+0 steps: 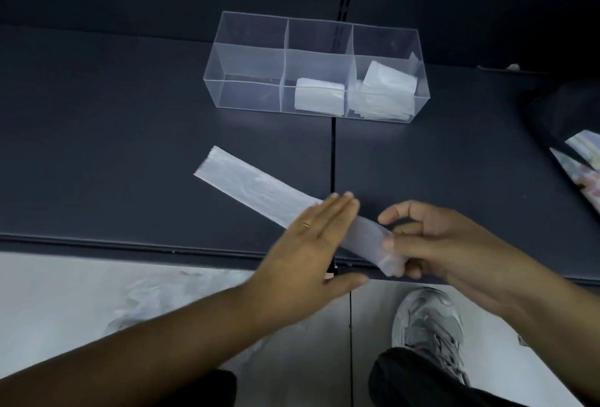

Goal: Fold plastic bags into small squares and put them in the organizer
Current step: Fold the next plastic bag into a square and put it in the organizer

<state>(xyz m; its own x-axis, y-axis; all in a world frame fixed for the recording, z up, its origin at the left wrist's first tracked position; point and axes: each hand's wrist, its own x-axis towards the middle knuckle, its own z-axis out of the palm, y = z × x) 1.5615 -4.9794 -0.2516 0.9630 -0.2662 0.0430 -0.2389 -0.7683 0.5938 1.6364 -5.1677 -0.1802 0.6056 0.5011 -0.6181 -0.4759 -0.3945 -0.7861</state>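
Dark desk [97,147]. On it: clear organizer [250,62], three compartments, folded bags [319,96] in middle and right. Nearer the front edge: one plastic bag [253,189], folded to a long strip, lying diagonally. Flat on it: left hand [311,244], fingers [337,212] straight, together. At its near end: right hand [448,244], fingers pinching. Risk: slick plastic springs open or skews if the press lifts early.

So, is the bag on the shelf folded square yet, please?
Not yet: the bag is a long strip, left hand flat on it, right hand pinching its near end.
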